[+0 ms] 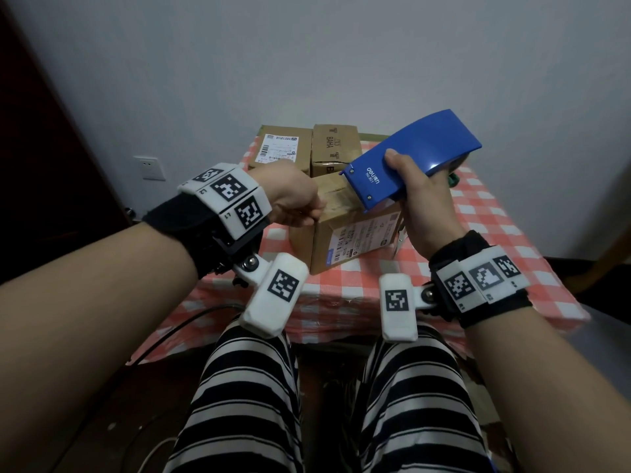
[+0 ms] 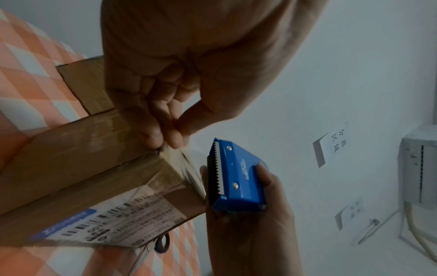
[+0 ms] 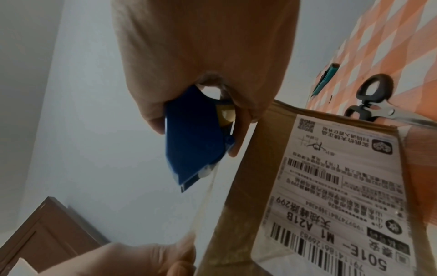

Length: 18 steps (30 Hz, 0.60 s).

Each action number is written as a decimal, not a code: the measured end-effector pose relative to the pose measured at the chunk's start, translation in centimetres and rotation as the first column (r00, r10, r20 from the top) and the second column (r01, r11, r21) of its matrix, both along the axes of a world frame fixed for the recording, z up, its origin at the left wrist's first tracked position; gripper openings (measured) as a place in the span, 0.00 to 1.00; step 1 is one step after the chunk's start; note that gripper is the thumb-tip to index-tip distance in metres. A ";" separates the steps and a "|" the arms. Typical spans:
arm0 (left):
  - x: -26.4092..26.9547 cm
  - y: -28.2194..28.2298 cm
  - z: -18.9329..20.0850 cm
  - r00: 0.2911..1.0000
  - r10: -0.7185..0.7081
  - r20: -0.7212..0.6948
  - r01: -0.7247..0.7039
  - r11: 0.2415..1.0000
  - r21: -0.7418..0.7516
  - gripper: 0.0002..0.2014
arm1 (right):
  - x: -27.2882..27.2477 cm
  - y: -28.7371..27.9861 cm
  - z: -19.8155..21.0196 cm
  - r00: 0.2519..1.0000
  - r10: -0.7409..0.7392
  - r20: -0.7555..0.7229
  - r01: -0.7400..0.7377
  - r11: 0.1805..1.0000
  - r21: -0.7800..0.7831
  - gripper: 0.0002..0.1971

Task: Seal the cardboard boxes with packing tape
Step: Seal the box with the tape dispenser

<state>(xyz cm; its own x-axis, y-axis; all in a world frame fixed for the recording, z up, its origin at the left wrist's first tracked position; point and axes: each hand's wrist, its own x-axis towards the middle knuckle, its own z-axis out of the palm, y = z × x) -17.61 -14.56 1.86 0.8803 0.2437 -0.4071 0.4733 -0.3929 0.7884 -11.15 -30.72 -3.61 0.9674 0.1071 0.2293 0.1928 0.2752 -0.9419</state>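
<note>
A cardboard box (image 1: 351,230) with a white shipping label (image 3: 331,186) stands at the middle of the checked table (image 1: 478,233). My left hand (image 1: 316,213) pinches the free end of clear packing tape (image 2: 191,168) between thumb and fingers (image 2: 153,134) at the box's top left edge. The tape stretches over the box top to a blue tape dispenser (image 1: 409,158). My right hand (image 1: 415,189) grips that dispenser just above the box's right side, toothed blade (image 2: 216,171) facing the box. The roll inside is mostly hidden.
Two more cardboard boxes (image 1: 280,150) (image 1: 336,148) stand behind the front one against the wall. Scissors (image 3: 373,104) lie on the cloth to the box's right, beside a green object (image 1: 452,180). My striped knees sit under the table's near edge.
</note>
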 end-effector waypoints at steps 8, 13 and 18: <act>-0.2 0.0 -0.5 1.000 -0.003 0.004 0.002 1.000 0.020 0.11 | -0.2 0.2 -0.3 0.999 -0.017 0.029 0.018 0.999 -0.046 0.29; -0.3 0.1 -0.5 1.000 0.007 0.015 -0.007 1.000 0.017 0.10 | -0.4 0.5 -0.6 0.998 -0.039 0.043 0.042 0.998 -0.056 0.32; -0.3 0.2 -0.4 0.999 0.017 0.027 -0.017 1.000 0.024 0.09 | -0.5 0.4 -0.7 0.998 -0.038 0.052 0.041 0.997 -0.061 0.33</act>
<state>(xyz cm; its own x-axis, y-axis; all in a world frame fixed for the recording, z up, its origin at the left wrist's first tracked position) -17.90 -14.38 1.44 0.8863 0.2685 -0.3772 0.4591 -0.4044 0.7910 -11.61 -30.31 -4.33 0.9586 0.0848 0.2719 0.2499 0.2074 -0.9458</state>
